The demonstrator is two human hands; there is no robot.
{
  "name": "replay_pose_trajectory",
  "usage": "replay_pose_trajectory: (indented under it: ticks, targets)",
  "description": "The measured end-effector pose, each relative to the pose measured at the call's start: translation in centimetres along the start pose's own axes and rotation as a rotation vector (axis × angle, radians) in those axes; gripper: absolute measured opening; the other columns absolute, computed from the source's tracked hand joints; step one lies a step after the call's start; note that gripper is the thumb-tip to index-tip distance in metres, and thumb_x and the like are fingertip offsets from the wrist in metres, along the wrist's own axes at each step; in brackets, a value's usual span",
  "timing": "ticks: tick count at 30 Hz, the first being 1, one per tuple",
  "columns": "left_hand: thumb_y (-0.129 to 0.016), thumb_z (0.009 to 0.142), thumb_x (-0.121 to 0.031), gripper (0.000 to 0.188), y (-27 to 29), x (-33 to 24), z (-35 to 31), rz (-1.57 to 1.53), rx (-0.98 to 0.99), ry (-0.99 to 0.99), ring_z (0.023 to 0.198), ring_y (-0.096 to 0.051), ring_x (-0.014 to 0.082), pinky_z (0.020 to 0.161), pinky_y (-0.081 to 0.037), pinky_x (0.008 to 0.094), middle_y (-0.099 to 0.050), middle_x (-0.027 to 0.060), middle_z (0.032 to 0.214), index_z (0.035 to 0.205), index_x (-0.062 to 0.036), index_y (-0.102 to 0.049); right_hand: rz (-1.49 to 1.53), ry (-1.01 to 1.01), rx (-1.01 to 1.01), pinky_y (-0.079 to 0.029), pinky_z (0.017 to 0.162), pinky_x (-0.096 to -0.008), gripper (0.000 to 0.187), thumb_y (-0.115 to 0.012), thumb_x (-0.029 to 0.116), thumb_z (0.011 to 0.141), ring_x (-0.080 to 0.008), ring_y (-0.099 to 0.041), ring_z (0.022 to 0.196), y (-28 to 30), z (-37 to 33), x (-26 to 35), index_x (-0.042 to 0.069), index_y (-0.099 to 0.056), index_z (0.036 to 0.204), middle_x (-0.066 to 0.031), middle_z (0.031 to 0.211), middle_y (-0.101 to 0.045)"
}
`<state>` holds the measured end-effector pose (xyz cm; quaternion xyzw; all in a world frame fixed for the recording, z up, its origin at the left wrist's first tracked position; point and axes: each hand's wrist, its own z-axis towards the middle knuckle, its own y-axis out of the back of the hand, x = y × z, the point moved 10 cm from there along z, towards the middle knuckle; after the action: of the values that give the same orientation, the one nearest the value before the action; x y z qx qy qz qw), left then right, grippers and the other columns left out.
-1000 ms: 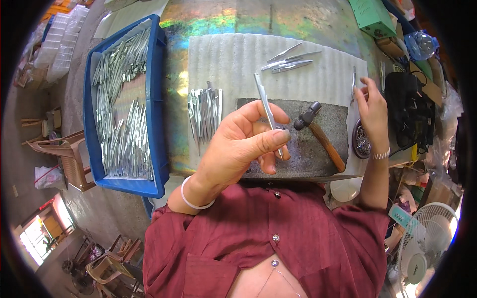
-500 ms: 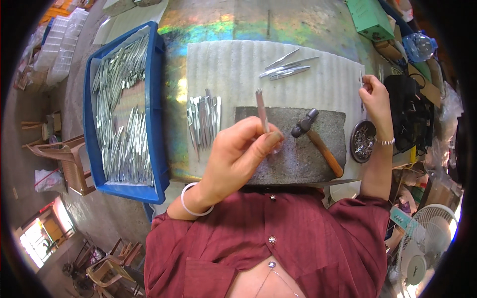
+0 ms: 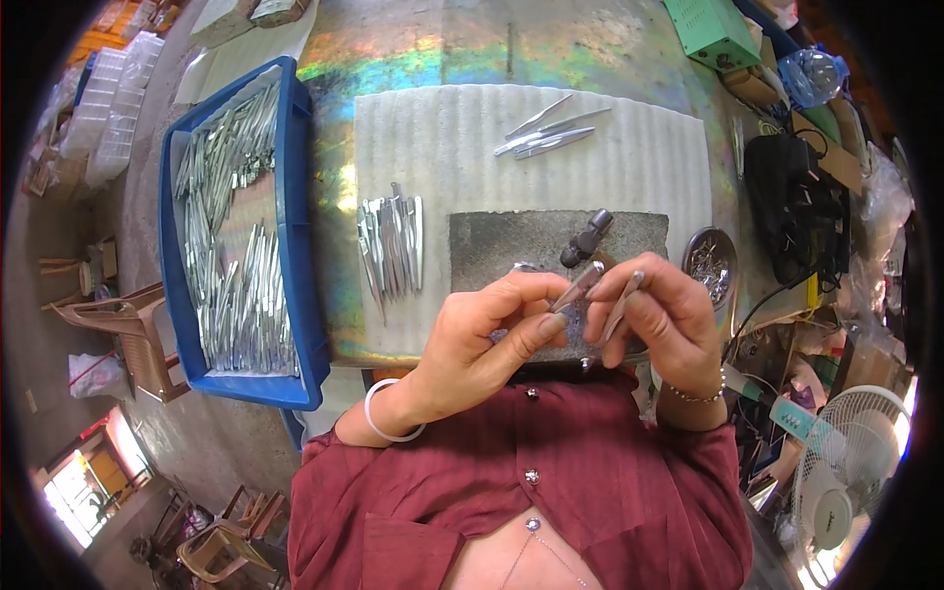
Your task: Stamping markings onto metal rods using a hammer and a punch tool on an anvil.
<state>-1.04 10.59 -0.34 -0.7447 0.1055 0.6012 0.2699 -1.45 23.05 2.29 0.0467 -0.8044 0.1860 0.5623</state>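
My left hand is closed on metal tweezers, pinched between thumb and fingers with the tips pointing up and right. Close beside it, my right hand pinches a slim metal tool; its exact kind is hard to make out. Both hands are over the near edge of a dark stone slab, their fingers nearly meeting. Behind them a hammer rests on the slab, its wooden handle mostly hidden by my right hand. A small shiny piece shows just above my left fingers.
Left of the slab, a row of tweezers lies on the white foam mat, with several more tweezers farther back. A blue tray full of tweezers stands at the left. At the right is a bowl of small metal parts.
My right hand has come in from the mat's right edge, bringing a slim metal tool beside the left hand. The left hand has lowered slightly, and its tweezers have tilted rightward.
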Motion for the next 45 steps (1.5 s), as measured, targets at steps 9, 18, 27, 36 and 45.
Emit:
replay_pose_trajectory:
  ticks: [9, 18, 27, 36, 45]
  targets:
    - [-0.060, 0.087, -0.001, 0.012, 0.6, -1.2, -0.6, -0.028, -0.127, -0.175, 0.077, -0.063, 0.0128, 0.067, -0.049, 0.0227, -0.065, 0.0088, 0.087, 0.099, 0.0023, -0.060, -0.199, 0.219, -0.134, -0.046, 0.054, -0.0206, 0.012, -0.060, 0.003, 0.088, -0.0094, -0.058, 0.058, -2.0, -0.4, 0.8, -0.002, -0.055, 0.097, -0.0070, 0.080, -0.060]
    - [-0.062, 0.086, -0.002, 0.017, 0.4, -2.1, -1.1, 0.149, -0.096, -0.280, 0.077, -0.065, 0.0143, 0.067, -0.050, 0.0233, -0.066, 0.0093, 0.087, 0.103, 0.0005, -0.060, -0.680, 0.586, -0.220, -0.046, 0.050, -0.0247, 0.016, -0.070, 0.006, 0.079, -0.0162, -0.060, 0.056, -3.2, -1.3, 4.4, 0.000, -0.062, 0.092, -0.0089, 0.073, -0.062]
    - [-0.061, 0.086, -0.002, 0.017, 0.2, -2.0, -1.3, 0.186, -0.073, -0.299, 0.074, -0.065, 0.0142, 0.064, -0.050, 0.0241, -0.066, 0.0092, 0.086, 0.104, 0.0000, -0.060, -0.578, 0.534, -0.166, -0.047, 0.050, -0.0235, 0.016, -0.072, 0.004, 0.077, -0.0136, -0.061, 0.056, -3.3, -0.7, 3.9, 0.001, -0.062, 0.089, -0.0088, 0.070, -0.063]
    - [-0.061, 0.087, -0.002, 0.011, -0.5, -0.7, -1.0, 0.119, 0.021, -0.056, 0.074, -0.062, 0.0083, 0.065, -0.049, 0.0220, -0.068, 0.0077, 0.081, 0.096, 0.0028, -0.057, -0.292, 0.207, -0.099, -0.045, 0.047, -0.0208, 0.010, -0.067, 0.005, 0.082, -0.0067, -0.058, 0.054, -2.1, 0.5, 0.8, -0.001, -0.059, 0.086, -0.0051, 0.068, -0.063]
    - [-0.059, 0.091, -0.011, 0.012, -0.8, 1.0, 0.1, 0.014, 0.135, 0.255, 0.061, -0.058, 0.0051, 0.053, -0.046, 0.0187, -0.062, 0.0015, 0.069, 0.092, 0.0004, -0.059, 0.142, -0.086, -0.071, -0.029, 0.036, -0.0166, 0.015, -0.062, 0.010, 0.087, -0.0011, -0.041, 0.041, -0.7, 2.4, -3.7, 0.004, -0.054, 0.076, -0.0001, 0.060, -0.055]
